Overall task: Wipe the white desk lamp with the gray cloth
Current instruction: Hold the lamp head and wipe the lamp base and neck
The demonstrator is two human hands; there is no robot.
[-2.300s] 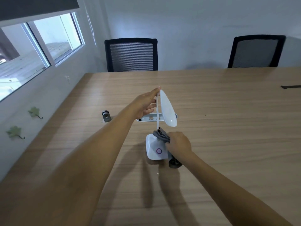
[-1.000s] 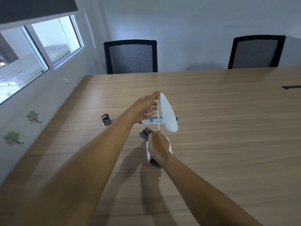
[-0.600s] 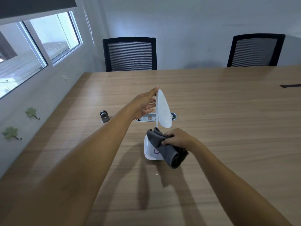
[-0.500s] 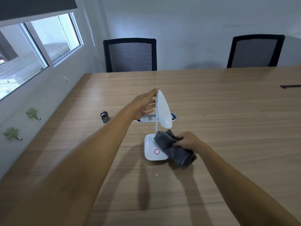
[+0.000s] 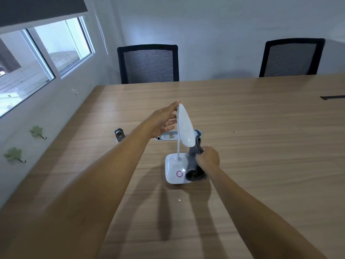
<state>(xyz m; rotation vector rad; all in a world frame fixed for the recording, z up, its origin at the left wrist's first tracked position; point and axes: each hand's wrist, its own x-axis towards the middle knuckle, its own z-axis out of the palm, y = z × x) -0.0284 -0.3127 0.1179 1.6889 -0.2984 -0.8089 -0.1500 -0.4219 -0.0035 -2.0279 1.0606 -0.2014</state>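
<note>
The white desk lamp (image 5: pixel 184 126) stands on the wooden table (image 5: pixel 261 146), its oval head tilted up on a thin neck above a square base with a pink ring. My left hand (image 5: pixel 164 120) holds the far side of the lamp head, fingers spread against it. My right hand (image 5: pixel 208 158) grips the gray cloth (image 5: pixel 194 165), which hangs bunched just right of the neck. The cloth's lower end rests on the right edge of the base, and its top reaches under the lamp head.
A metal cable grommet (image 5: pixel 168 137) is set into the table behind the lamp. A small metal object (image 5: pixel 119 133) stands to its left. Two black mesh chairs (image 5: pixel 149 64) (image 5: pixel 291 58) line the far edge. A wall with windows runs along the left.
My right hand has lifted the cloth from lying spread over the base's right side to hanging upright beside the neck. My left hand has stayed on the lamp head.
</note>
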